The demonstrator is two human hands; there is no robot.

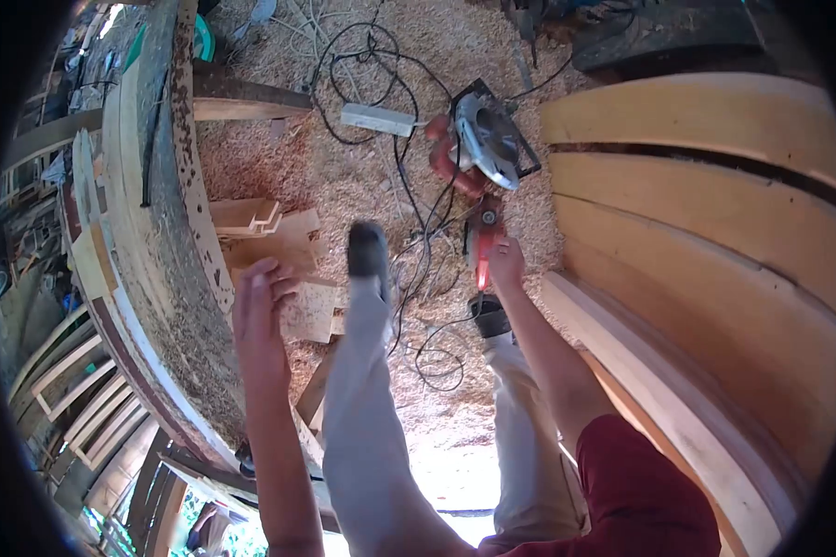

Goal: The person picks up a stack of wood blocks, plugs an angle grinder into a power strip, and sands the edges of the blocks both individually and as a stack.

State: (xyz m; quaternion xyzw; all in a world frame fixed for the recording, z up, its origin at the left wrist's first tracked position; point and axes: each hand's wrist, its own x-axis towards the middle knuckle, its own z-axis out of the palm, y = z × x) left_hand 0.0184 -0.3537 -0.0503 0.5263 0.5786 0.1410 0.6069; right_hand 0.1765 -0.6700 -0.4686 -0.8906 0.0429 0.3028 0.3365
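Observation:
My right hand (505, 264) is closed around the body of a red angle grinder (486, 243), whose dark head points away from me, low over the shavings. Just beyond it lies a circular saw (492, 139) with a silver guard and reddish handle. My left hand (264, 299) hangs in the air by the long timber on the left, fingers loosely bent and apart, holding nothing. Below that hand are flat wood offcuts (311, 311).
Black cords (424, 232) loop over the shavings around a white power strip (378, 119). Varnished curved boards (697, 176) line the right. A thick timber beam (158, 241) runs along the left, beside stacked slatted pieces (93, 408). My shoes (367, 249) stand among the cords.

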